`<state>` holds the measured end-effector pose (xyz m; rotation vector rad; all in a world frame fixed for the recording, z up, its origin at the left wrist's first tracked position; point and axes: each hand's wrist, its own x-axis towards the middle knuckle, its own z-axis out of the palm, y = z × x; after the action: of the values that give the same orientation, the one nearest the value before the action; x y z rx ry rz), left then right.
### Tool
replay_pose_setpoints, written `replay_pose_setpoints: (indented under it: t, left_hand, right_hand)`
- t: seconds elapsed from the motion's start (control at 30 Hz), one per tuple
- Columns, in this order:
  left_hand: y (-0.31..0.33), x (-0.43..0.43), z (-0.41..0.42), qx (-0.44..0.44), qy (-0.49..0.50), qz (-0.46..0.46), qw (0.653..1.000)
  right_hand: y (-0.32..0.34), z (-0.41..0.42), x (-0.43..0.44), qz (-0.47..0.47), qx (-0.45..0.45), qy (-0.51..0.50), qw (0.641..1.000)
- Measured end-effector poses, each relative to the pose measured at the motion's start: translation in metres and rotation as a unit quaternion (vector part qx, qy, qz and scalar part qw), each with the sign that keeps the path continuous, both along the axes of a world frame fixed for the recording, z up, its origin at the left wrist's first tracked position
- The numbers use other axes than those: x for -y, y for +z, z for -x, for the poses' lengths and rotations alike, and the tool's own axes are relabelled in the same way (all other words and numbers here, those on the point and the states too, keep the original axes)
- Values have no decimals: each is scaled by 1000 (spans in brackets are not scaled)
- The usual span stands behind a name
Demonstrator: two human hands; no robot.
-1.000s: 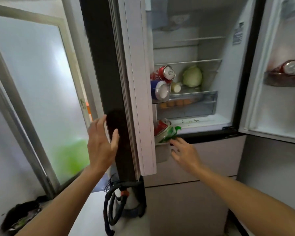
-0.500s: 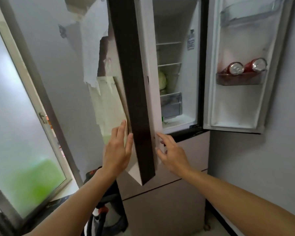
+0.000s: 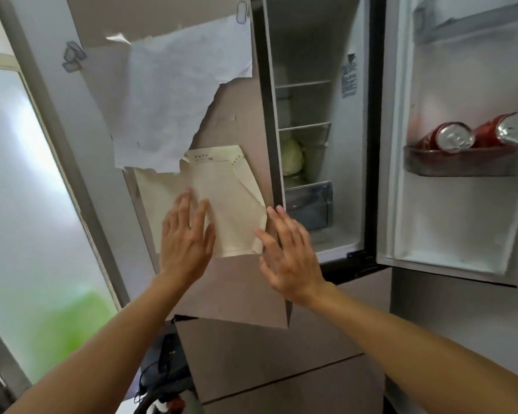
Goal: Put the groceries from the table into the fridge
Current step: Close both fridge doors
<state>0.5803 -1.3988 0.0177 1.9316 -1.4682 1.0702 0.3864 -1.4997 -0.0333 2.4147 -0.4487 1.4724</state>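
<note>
At the left fridge door (image 3: 234, 294), the left hand (image 3: 186, 234) and right hand (image 3: 287, 252) press flat, fingers straight, holding nothing. Groceries sit inside: a cabbage (image 3: 292, 156) on a far shelf and red cans (image 3: 455, 137) in the open right door (image 3: 449, 204). Stocking looks nearly done, though the tabletop is out of view.

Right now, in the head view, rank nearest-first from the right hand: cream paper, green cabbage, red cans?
1. Cream folded paper, on the left door beside the right hand.
2. Pale green cabbage, higher, inside the fridge.
3. Red metal cans, far right, door shelf.
</note>
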Motion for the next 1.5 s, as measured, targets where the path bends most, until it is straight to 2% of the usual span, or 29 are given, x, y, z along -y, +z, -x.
replay_pose_setpoints:
  t: [0.07,0.3,0.53,0.97,1.17,1.3,1.4,1.5]
  left_hand:
    - [-5,19,-10,10,18,-8,1000]
    - [-21,66,-20,52,58,43,996]
    - [-33,91,-31,98,75,112,986]
    - [-35,104,-31,71,121,65,988]
    - [-24,85,-9,24,135,-10,991]
    - [-22,73,26,17,102,-46,994]
    - [-24,78,64,30,24,-59,998]
    - [-26,92,109,18,-71,-71,995]
  right_hand:
    - [6,-10,24,43,2,4,999]
    - [-4,-41,105,93,-4,-8,996]
    - [-9,-63,141,120,40,62,990]
    - [-11,-73,173,111,-7,33,993]
    - [-1,-44,149,41,-114,-18,993]
    - [-13,11,132,-88,-153,-55,983]
    - [-23,75,129,-196,-135,-84,968]
    - [-26,145,123,-256,-54,-131,956]
